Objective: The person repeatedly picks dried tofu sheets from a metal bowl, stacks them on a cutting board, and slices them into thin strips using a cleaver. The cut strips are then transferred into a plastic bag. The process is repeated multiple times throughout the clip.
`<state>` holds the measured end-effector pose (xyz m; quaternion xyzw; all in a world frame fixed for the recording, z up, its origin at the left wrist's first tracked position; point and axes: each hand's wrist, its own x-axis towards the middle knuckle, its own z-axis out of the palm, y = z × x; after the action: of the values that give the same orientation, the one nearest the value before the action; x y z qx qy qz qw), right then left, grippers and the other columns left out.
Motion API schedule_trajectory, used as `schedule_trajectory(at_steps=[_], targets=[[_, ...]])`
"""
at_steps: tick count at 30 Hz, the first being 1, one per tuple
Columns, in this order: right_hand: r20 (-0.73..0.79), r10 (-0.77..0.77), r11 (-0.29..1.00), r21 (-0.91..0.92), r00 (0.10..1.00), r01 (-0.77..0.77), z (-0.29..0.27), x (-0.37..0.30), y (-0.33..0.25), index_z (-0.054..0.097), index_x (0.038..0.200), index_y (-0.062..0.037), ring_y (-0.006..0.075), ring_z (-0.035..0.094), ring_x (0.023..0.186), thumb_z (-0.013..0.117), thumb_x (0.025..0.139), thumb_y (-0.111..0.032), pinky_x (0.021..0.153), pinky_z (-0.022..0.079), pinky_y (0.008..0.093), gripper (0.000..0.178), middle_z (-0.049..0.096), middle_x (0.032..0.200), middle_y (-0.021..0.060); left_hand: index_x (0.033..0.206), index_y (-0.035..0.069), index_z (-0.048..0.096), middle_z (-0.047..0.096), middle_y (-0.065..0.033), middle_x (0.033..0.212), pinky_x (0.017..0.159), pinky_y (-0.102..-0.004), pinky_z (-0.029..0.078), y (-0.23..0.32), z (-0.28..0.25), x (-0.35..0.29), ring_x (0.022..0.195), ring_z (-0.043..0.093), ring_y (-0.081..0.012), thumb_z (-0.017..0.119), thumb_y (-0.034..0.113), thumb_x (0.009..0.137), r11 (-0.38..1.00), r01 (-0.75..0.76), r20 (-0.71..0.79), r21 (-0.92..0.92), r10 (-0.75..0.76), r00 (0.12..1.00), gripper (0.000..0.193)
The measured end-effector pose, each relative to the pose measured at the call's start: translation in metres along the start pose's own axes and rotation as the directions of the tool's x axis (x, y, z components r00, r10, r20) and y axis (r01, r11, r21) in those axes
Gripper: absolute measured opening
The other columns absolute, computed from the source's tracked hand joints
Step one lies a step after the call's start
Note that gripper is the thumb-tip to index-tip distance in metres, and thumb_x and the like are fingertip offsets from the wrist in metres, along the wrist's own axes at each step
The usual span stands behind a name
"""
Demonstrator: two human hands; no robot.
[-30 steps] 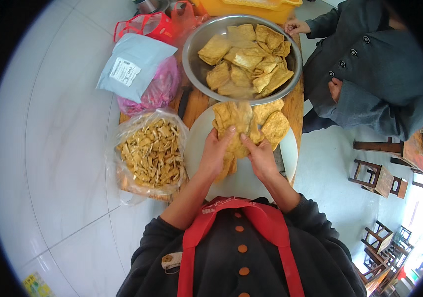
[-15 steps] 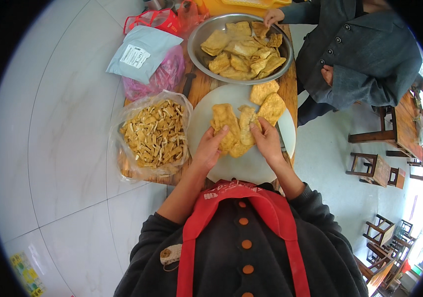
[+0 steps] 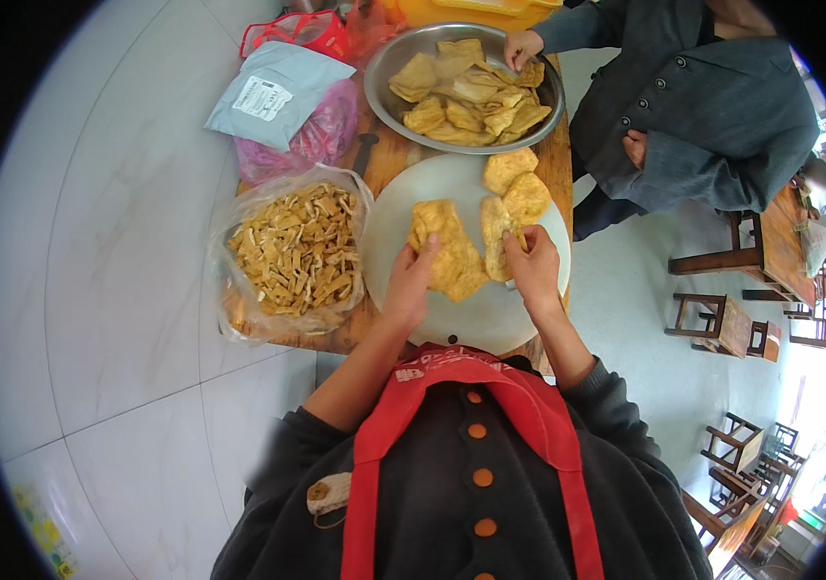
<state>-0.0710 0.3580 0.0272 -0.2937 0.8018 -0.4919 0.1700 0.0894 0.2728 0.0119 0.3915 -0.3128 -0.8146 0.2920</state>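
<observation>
My left hand (image 3: 410,282) pinches the left edge of a broad golden piece of fried tofu (image 3: 451,253) over a round white cutting board (image 3: 471,324). My right hand (image 3: 535,268) is closed on a narrower piece of fried tofu (image 3: 493,227), a little apart from the first. Just beyond the right hand, two more fried tofu pieces (image 3: 527,198) lie partly overlapping at the board's far right. A small bit of metal shows under my right hand; the rest of it is hidden.
Left of the board, a clear plastic bag (image 3: 239,319) holds cut tofu strips (image 3: 292,246). A steel bowl (image 3: 379,104) of fried tofu stands beyond the board, another person's hand (image 3: 523,48) over it. A dark handle (image 3: 366,152), a grey parcel (image 3: 277,92) and a pink bag (image 3: 335,126) lie nearby.
The two pieces in my hands have come apart: the left one now lies flatter and fully shows, the right one is further right. The other person's hand reaches lower over the bowl.
</observation>
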Motion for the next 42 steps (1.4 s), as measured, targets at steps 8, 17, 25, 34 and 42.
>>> schedule_trajectory(at_steps=[8, 17, 25, 34, 42], targets=[[0.016, -0.142, 0.947, -0.290, 0.990, 0.141, 0.012, -0.013, -0.020, 0.054, 0.090, -0.0028, 0.0372, 0.065, 0.072, 0.069, 0.080, -0.014, 0.063, 0.050, 0.0428, 0.021, 0.066, 0.077, 0.0165, 0.115, -0.002, 0.057, 0.061, -0.0070, 0.106, 0.079, -0.0266, 0.047, -0.021, 0.001, -0.010, 0.092, 0.055, -0.0113, 0.060, 0.040, 0.096, 0.980, 0.061, 0.003, 0.188, -0.062, 0.998, 0.046], [0.396, -0.039, 0.986, 0.166, 0.917, -0.030, 0.006, -0.005, -0.018, 0.059, 0.098, -0.0035, 0.0204, 0.067, 0.072, 0.072, 0.084, -0.020, 0.064, 0.050, 0.0338, 0.025, 0.069, 0.082, 0.0110, 0.125, -0.003, 0.050, 0.058, -0.0099, 0.118, 0.087, -0.0300, 0.049, -0.010, 0.004, -0.008, 0.104, 0.058, -0.0167, 0.056, 0.042, 0.098, 0.991, 0.116, 0.025, -0.064, -0.115, 0.993, 0.053], [0.484, -0.038, 0.999, -0.014, 0.874, 0.052, -0.005, 0.002, -0.007, 0.057, 0.104, 0.0005, 0.0162, 0.060, 0.066, 0.074, 0.085, -0.026, 0.063, 0.048, 0.0310, 0.037, 0.065, 0.075, 0.0116, 0.134, -0.002, 0.043, 0.055, -0.0104, 0.125, 0.095, -0.0314, 0.044, -0.020, 0.012, -0.010, 0.112, 0.055, -0.0190, 0.052, 0.037, 0.100, 0.977, 0.001, 0.023, 0.214, -0.007, 1.000, 0.053], [0.456, 0.129, 0.904, 0.311, 0.880, -0.294, -0.008, -0.002, 0.008, 0.050, 0.122, -0.0059, 0.0061, 0.057, 0.079, 0.067, 0.090, -0.007, 0.066, 0.047, 0.0223, 0.035, 0.063, 0.090, 0.0004, 0.140, 0.002, 0.040, 0.052, -0.0092, 0.132, 0.099, -0.0335, 0.043, -0.027, -0.001, -0.001, 0.117, 0.053, -0.0197, 0.043, 0.039, 0.103, 0.956, 0.124, 0.175, -0.265, -0.079, 0.981, 0.052], [0.541, -0.006, 0.996, 0.080, 0.841, -0.044, -0.004, -0.016, 0.003, 0.060, 0.110, -0.0054, 0.0114, 0.054, 0.063, 0.073, 0.084, -0.017, 0.059, 0.044, 0.0284, 0.031, 0.059, 0.072, 0.0039, 0.133, 0.001, 0.048, 0.058, -0.0063, 0.121, 0.094, -0.0293, 0.045, -0.020, 0.005, -0.008, 0.109, 0.057, -0.0157, 0.042, 0.044, 0.103, 0.988, 0.127, 0.028, -0.094, -0.125, 0.992, 0.053]])
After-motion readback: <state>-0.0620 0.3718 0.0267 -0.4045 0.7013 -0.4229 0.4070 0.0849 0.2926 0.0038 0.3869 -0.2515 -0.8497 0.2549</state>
